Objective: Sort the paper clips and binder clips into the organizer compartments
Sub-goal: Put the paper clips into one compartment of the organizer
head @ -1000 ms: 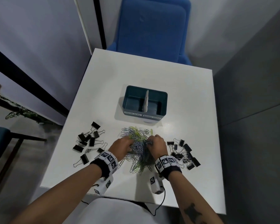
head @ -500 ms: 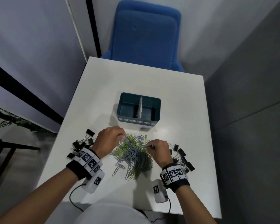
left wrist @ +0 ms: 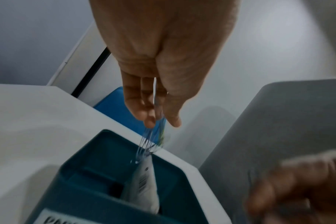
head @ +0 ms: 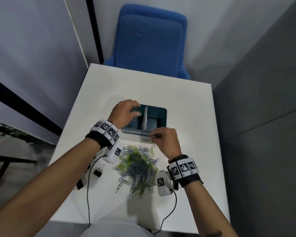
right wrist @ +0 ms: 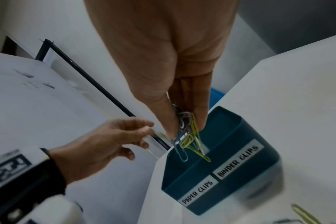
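A teal two-compartment organizer (head: pixel 163 115) with a white divider (head: pixel 145 118) stands mid-table; its front labels read PAPER CLIPS (right wrist: pixel 197 192) and BINDER CLIPS (right wrist: pixel 238 162). My left hand (head: pixel 136 112) is over the left compartment and pinches a few paper clips (left wrist: pixel 152 141), which are blurred. My right hand (head: pixel 154 135) hovers just before the organizer's front wall, pinching a small bunch of yellow and grey paper clips (right wrist: pixel 190 139). A heap of paper clips (head: pixel 138 166) lies between my forearms. Black binder clips (head: pixel 97 172) show beside my left forearm, partly hidden.
The white table (head: pixel 186 103) has a blue chair (head: pixel 150 41) behind its far edge. Grey walls close in on both sides. Cables run from the wrist cameras over the near edge. My right forearm covers the table's right front area.
Both hands have left the heap and moved forward and up with paper clips pinched. The left hand now hangs over the organizer; the right hand has come up to its front wall.
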### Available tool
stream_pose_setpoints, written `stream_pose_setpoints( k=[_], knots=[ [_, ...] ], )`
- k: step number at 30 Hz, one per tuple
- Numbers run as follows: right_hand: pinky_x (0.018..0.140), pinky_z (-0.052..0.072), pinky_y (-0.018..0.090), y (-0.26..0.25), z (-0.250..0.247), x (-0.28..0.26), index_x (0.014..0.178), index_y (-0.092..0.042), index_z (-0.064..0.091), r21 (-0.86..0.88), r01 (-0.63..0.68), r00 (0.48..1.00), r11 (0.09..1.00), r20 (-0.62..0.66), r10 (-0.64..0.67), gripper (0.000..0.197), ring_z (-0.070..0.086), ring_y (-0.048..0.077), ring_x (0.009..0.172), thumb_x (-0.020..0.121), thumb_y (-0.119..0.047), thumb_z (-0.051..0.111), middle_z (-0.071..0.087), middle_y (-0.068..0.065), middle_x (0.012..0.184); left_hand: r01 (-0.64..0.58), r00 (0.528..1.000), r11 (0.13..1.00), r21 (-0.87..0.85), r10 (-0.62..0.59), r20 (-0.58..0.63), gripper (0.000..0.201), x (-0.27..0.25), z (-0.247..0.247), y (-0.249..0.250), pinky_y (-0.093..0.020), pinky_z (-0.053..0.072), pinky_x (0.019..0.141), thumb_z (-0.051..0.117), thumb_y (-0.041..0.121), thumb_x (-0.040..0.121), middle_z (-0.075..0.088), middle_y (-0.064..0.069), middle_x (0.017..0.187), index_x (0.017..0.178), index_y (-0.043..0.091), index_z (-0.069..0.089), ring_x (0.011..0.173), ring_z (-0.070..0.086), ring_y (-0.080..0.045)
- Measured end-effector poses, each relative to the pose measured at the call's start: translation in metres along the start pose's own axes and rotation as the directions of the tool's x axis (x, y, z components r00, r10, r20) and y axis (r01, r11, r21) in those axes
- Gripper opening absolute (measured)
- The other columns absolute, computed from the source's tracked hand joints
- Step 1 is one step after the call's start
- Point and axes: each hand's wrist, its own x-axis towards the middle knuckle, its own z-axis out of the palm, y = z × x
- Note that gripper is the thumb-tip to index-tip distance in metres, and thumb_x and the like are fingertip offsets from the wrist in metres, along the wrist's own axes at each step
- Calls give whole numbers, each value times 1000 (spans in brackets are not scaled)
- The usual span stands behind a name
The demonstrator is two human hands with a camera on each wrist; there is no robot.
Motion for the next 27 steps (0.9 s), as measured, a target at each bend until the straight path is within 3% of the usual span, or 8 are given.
stream_pose_setpoints(
  k=[4, 7, 9, 13, 17, 21, 24, 27],
  knots=[
    [71, 47, 11, -21, 1, 36, 83, -16, 78, -18, 33, 999, 999, -20, -33, 10, 64, 6, 73, 78, -8, 75, 75, -4, 84, 68, 994, 997, 22, -66, -82, 17, -20, 20, -18, -36, 51, 79, 63, 17, 89, 66, 1, 102, 105, 20, 67, 91, 61, -20],
    [73, 53, 23, -37, 12, 68, 82, -16, 78, -37, 45, 999, 998, -6, -45, 8, 65, 9, 73, 77, -10, 75, 75, -3, 81, 142, 985, 986, 88, -132, -111, 10, -48, 39, -32, -30, 48, 64, 58, 17, 90, 67, 5, 91, 90, 22, 66, 79, 61, -19],
    [76, 56, 31, -44, 20, 86, 84, -17, 77, -55, 31, 999, 998, 27, -29, 9, 67, 15, 78, 77, -12, 76, 74, 0, 85, 184, 983, 975, 125, -181, -32, 14, -66, 55, -43, -28, 46, 61, 56, 14, 89, 68, 5, 90, 85, 24, 65, 78, 63, -20],
    [84, 55, 39, -48, 27, 95, 105, -19, 72, -168, 17, 992, 986, 127, 5, 25, 65, 26, 96, 80, -17, 73, 71, 6, 105, 219, 937, 933, 285, -283, 206, 30, -95, 87, -63, -36, 49, 74, 59, 25, 89, 58, -6, 112, 118, 18, 58, 103, 57, -27],
    [80, 57, 41, -31, 35, 63, 108, -20, 70, -193, 78, 994, 978, 91, -61, 27, 66, 24, 93, 81, -20, 73, 71, 5, 102, 155, 887, 904, 397, -305, 348, 56, -116, 108, -71, -43, 48, 82, 56, 33, 88, 41, -11, 133, 138, 17, 35, 117, 42, -31],
    [78, 57, 39, 13, 63, 5, 107, -17, 69, -243, 76, 971, 967, 237, -16, 24, 67, 24, 91, 84, -16, 69, 70, 7, 105, 1, 870, 907, 420, -208, 447, 74, -134, 121, -79, -49, 38, 103, 60, 43, 84, 13, -10, 157, 146, 18, 26, 136, 24, -33],
    [78, 55, 38, 48, 80, -32, 119, -21, 60, -382, 34, 935, 924, 338, 105, 36, 59, 27, 104, 83, -19, 65, 60, 7, 117, -66, 878, 909, 412, -143, 456, 83, -143, 125, -75, -46, 37, 105, 65, 41, 84, 13, -10, 157, 150, 23, 17, 138, 23, -31],
    [77, 55, 43, 70, 92, -57, 133, -27, 39, -444, -3, 890, 896, 407, 205, 66, 42, 30, 117, 76, -29, 72, 40, 8, 135, -65, 893, 915, 399, -126, 433, 80, -147, 126, -67, -43, 43, 99, 68, 35, 84, 23, -11, 151, 148, 25, 21, 134, 28, -30]
  ],
)
